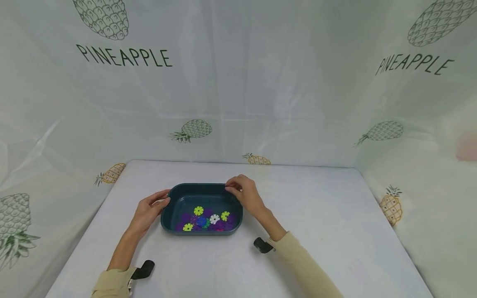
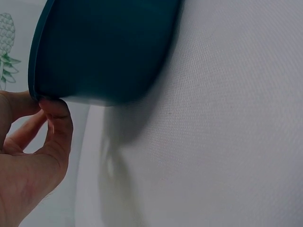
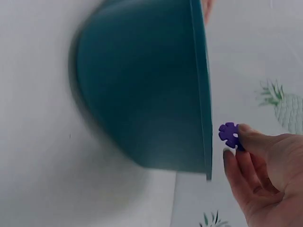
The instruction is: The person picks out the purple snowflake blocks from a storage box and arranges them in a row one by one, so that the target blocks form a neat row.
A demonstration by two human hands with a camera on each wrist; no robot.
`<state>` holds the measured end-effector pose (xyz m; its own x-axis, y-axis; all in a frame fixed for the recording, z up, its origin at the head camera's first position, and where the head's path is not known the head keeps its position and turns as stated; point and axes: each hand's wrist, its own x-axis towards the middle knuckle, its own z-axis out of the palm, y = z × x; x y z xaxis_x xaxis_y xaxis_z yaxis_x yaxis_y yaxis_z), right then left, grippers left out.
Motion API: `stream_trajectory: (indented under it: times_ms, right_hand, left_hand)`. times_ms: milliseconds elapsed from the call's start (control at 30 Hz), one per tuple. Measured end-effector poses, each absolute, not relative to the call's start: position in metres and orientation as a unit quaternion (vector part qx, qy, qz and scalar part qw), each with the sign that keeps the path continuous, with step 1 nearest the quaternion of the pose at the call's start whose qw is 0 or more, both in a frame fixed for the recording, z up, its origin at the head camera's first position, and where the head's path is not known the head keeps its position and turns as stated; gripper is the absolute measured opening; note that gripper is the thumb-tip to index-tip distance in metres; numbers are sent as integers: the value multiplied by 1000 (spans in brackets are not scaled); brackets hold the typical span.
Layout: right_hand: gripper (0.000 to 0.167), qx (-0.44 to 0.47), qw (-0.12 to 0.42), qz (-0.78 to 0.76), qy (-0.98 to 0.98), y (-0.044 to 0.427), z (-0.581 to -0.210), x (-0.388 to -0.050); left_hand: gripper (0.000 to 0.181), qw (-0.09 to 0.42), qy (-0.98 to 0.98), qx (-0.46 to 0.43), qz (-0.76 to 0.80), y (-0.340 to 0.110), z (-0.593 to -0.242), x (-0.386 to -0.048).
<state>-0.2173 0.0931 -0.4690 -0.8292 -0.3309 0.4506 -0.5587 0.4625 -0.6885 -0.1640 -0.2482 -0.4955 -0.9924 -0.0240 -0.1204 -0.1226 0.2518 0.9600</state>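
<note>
A dark teal plastic basin (image 1: 186, 198) stands on the table, with several flower-shaped plastic discs (image 1: 198, 211) in purple, yellow, white, blue and green on its floor. My left hand (image 1: 146, 212) pinches the basin's rim at its left end; in the left wrist view, thumb and finger meet at the edge of the basin (image 2: 104, 52). Over the far right corner of the basin is my right hand (image 1: 249, 198). Between its thumb and finger it holds a purple flower-shaped disc (image 3: 227, 133), apart from the rim in the right wrist view.
A white cloth covers the table (image 1: 316, 231). Behind it hangs a pale curtain (image 1: 298, 82) printed with pineapples. Black wrist cameras (image 1: 263, 245) are strapped at both sleeves, near the tabletop.
</note>
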Motion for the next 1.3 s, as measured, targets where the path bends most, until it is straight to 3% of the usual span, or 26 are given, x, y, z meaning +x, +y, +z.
stream_trajectory:
  times_ms: [467,1067,1300]
  right_hand:
    - [10,145,163,490,-844,132,-480,-234]
    - [12,9,113,520,-847,149,-521,-251]
    - [9,15,102,516,-850,143,-531,-256]
  left_hand:
    - [58,36,791,-41,609,-251,-496,-164]
    - [57,39,779,-36,625,-250,-500,-163]
    - [57,38,784,-41,618,-251,-499,-163]
